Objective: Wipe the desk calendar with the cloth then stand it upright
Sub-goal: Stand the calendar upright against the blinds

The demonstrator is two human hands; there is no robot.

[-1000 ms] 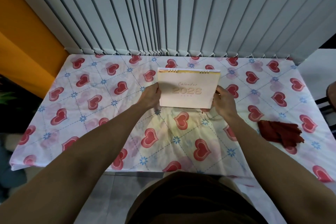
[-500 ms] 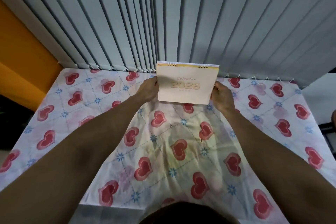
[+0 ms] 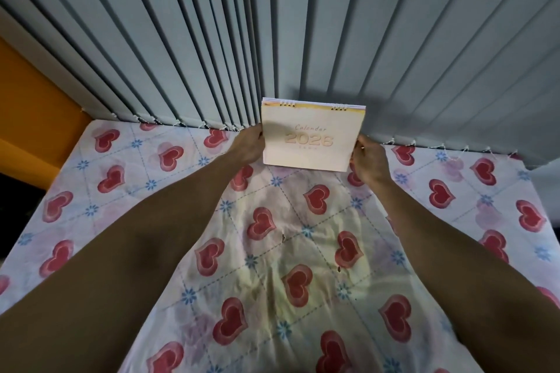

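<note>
The desk calendar [image 3: 312,136] is a cream card with "Calendar 2026" on its front and wire rings along the top. It stands upright at the far edge of the table, close to the blinds. My left hand [image 3: 247,145] grips its left side and my right hand [image 3: 368,160] grips its right side. Whether its bottom edge touches the tablecloth I cannot tell. The cloth is out of view.
The table [image 3: 121,191] is covered by a white tablecloth with red hearts and blue flowers. Grey vertical blinds [image 3: 303,24] hang right behind the calendar. An orange wall [image 3: 30,115] stands at the left.
Both hands have carried the calendar away from me toward the blinds at the table's far edge. The view has tilted up, and the red cloth at the right has left the frame.
</note>
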